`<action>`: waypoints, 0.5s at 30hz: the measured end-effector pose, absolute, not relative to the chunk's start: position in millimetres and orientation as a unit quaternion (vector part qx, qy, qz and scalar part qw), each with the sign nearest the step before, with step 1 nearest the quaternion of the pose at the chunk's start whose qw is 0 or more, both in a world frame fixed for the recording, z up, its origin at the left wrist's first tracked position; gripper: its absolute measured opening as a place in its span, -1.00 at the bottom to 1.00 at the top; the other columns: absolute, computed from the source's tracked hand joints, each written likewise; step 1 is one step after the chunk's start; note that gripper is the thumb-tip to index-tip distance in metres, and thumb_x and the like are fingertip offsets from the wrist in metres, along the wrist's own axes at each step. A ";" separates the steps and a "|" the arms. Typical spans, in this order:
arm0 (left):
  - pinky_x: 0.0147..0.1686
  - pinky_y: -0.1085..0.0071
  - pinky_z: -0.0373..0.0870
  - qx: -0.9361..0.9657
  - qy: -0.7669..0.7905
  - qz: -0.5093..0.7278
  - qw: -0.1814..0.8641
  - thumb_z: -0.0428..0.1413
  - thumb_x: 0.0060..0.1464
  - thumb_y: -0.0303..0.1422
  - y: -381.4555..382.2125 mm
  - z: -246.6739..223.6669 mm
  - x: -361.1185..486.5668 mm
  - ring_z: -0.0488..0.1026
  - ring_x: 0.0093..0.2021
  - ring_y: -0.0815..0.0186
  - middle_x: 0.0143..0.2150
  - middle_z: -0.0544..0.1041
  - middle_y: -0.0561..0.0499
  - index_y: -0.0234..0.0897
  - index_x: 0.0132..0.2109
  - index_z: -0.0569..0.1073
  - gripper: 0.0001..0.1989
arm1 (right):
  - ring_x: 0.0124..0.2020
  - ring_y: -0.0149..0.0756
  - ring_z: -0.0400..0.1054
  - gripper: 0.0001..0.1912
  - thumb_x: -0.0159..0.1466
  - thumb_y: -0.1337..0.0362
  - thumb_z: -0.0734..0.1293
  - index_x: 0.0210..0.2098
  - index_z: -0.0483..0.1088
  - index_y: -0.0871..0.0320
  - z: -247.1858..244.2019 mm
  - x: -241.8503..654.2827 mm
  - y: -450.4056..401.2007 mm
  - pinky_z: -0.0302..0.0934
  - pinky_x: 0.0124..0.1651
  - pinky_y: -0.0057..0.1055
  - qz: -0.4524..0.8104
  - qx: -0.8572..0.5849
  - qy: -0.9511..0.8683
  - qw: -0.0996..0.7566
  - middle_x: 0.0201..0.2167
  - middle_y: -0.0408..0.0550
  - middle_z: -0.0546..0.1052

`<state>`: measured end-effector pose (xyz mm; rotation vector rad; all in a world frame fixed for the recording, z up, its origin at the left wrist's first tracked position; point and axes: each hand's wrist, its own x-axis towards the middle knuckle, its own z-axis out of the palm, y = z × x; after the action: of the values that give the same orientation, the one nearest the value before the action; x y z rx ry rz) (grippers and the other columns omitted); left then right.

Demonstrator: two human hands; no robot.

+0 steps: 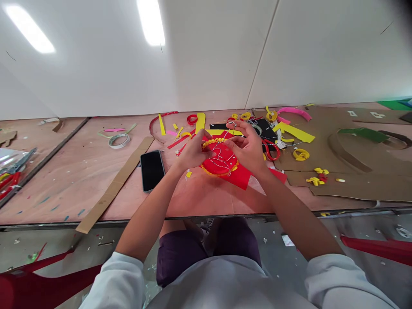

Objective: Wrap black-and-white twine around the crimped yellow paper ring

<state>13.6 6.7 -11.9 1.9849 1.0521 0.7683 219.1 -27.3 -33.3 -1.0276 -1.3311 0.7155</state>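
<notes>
Tabletop (199, 204), half-curled hands (195, 150) (247, 143) apparently on yellow ring (216, 140)

Yellow-edged ring (214, 173): upper left rim partly hidden behind left hand (195, 150). What right hand (247, 143) pinches between fingertips: too small to tell. Striped string (219, 160): ends too fine to trace. Black sheet (268, 128) partly covered. Red-handled tool (11, 184) cut off by left edge, green sheet (391, 104) by right.

bright glare on white wall (206, 56)
</notes>
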 end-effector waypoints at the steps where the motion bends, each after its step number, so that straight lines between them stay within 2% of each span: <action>1: -0.43 0.45 0.23 0.784 0.405 0.309 0.356 0.18 0.00 -0.47 5.5 -12.8 14.7 0.37 -0.43 0.39 -0.35 0.45 0.13 -0.21 0.01 0.28 -0.58 | -0.31 -0.34 0.53 -0.40 0.15 0.10 0.58 0.15 0.42 -0.03 -33.7 219.5 -25.7 0.56 -0.17 -0.27 0.310 -0.448 -0.565 0.619 0.20 0.05 0.56; 5: -0.40 0.40 0.18 0.820 0.359 0.344 0.282 0.09 0.12 -0.49 5.3 -19.9 16.7 0.31 -0.44 0.39 -0.31 0.44 0.10 -0.18 0.07 0.24 -0.61 | -0.37 -0.36 0.51 -0.43 0.13 0.05 0.59 0.06 0.43 0.02 -35.5 219.5 -20.6 0.57 -0.30 -0.33 0.314 -0.451 -0.534 0.642 0.11 0.05 0.60; 10: -0.32 0.36 0.23 0.874 0.306 0.325 0.192 -0.01 0.26 -0.46 9.0 -24.7 16.1 0.40 -0.32 0.32 -0.17 0.55 -0.03 -0.21 0.00 0.33 -0.81 | -0.40 -0.37 0.49 -0.48 0.13 0.05 0.58 0.01 0.43 0.03 -37.7 218.2 -18.7 0.56 -0.36 -0.35 0.302 -0.466 -0.527 0.643 0.06 0.07 0.62; 15: -0.24 0.35 0.30 0.889 0.296 0.319 0.142 -0.09 0.32 -0.48 9.3 -23.8 17.0 0.45 -0.22 0.26 -0.15 0.57 -0.07 -0.22 0.00 0.38 -0.79 | -0.36 -0.32 0.51 -0.48 0.14 0.04 0.57 0.01 0.42 0.05 -37.3 217.6 -18.9 0.57 -0.35 -0.31 0.307 -0.471 -0.522 0.642 0.05 0.08 0.61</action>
<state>17.0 9.3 -23.8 2.5654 0.8537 0.9208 217.6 -18.9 -37.3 -1.0728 -1.1892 0.7006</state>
